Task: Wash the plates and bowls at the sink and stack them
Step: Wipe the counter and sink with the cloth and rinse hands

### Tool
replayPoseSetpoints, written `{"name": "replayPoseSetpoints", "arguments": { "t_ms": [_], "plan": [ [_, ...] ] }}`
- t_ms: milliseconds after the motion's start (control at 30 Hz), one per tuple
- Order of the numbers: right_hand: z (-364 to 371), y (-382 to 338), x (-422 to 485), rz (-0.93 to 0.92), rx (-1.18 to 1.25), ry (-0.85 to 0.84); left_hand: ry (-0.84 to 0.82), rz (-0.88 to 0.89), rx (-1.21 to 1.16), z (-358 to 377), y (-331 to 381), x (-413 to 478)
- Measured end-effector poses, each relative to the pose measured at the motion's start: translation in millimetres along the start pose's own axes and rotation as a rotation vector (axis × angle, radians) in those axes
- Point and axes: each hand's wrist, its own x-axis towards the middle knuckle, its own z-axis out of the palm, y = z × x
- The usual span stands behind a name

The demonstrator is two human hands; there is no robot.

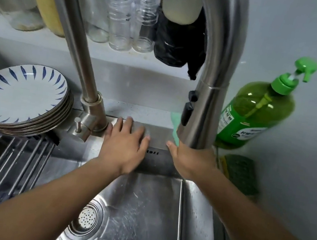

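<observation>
Hands: 2, left hand (125,145) and right hand (188,159)
Plates (18,95): 1 stack; several rims show, exact number unclear
Faucet (208,107): 1
Pump bottle (255,115): 1
Sponge (239,174): 1
Drain strainer (87,219): 1
Small lidless clear jars (119,22): 2
Red-lidded jar (91,2): 1

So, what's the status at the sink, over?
Left hand flat on sink ledge. Right hand, fingers hidden behind faucet spout. Plates stacked beside faucet.
</observation>
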Motion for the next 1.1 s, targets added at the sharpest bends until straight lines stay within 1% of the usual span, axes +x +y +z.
{"name": "replayPoseSetpoints", "arguments": {
  "t_ms": [33,100,167,300,367,400,433,467,500,533,567,600,633,667,733,767,800,833,867,900,933,967,1033,1100],
  "plan": [
    [-8,2,-8,-0.025,-0.172,0.130,-0.009,-0.009,0.011,0,2,2],
    [-16,6,-25,-0.163,-0.378,0.310,-0.017,-0.022,0.028,-1,3,6],
    [-8,19,-23,-0.231,-0.380,0.376,-0.021,-0.030,0.021,-3,9,8],
    [0,36,-13,-0.332,-0.161,0.327,-0.034,-0.042,-0.009,0,11,10],
    [-2,40,-20,-0.328,-0.009,0.268,-0.067,-0.054,-0.041,0,8,12],
    [-6,40,-26,-0.265,0.124,0.218,-0.084,-0.067,-0.057,0,8,10],
    [-16,34,-34,-0.141,0.323,0.120,-0.089,-0.074,-0.076,-4,8,4],
    [-23,26,-41,0.021,0.568,-0.002,-0.081,-0.063,-0.116,-3,10,-2],
    [-31,18,-49,0.152,0.807,-0.087,-0.052,-0.047,-0.194,-6,16,-13],
    [-41,8,-59,0.246,0.972,-0.117,-0.024,-0.024,-0.314,-8,24,-28],
    [-48,-3,-70,0.308,1.073,-0.115,-0.007,-0.010,-0.492,-12,36,-46],
    [-53,-14,-83,0.352,1.159,-0.119,-0.026,-0.028,-0.731,-15,51,-64],
    [-56,-26,-92,0.386,1.243,-0.127,-0.075,-0.067,-0.976,-20,66,-82],
    [-59,-39,-103,0.422,1.321,-0.144,-0.117,-0.110,-1.168,-23,78,-97],
    [-53,-64,-121,0.473,1.398,-0.164,-0.103,-0.221,-1.349,-22,95,-125],
    [-49,-75,-128,0.467,1.369,-0.132,-0.079,-0.298,-1.419,-22,99,-140],
    [-49,-84,-133,0.459,1.297,-0.056,-0.057,-0.370,-1.514,-21,102,-153],
    [-52,-93,-143,0.443,1.232,0.041,-0.042,-0.444,-1.645,-23,104,-170],
    [-58,-99,-150,0.435,1.241,0.106,-0.053,-0.515,-1.806,-25,104,-180],
    [-65,-108,-160,0.413,1.283,0.110,-0.098,-0.578,-1.952,-36,102,-192],
    [-72,-116,-170,0.384,1.358,0.073,-0.156,-0.628,-2.066,-46,99,-200],
    [-73,-124,-182,0.362,1.422,0.009,-0.196,-0.645,-2.131,-56,93,-207],
    [-73,-137,-203,0.269,1.503,-0.092,-0.214,-0.666,-2.203,-67,80,-214],
    [-74,-151,-217,0.181,1.455,-0.082,-0.220,-0.674,-2.240,-79,69,-226]
  ]
}}
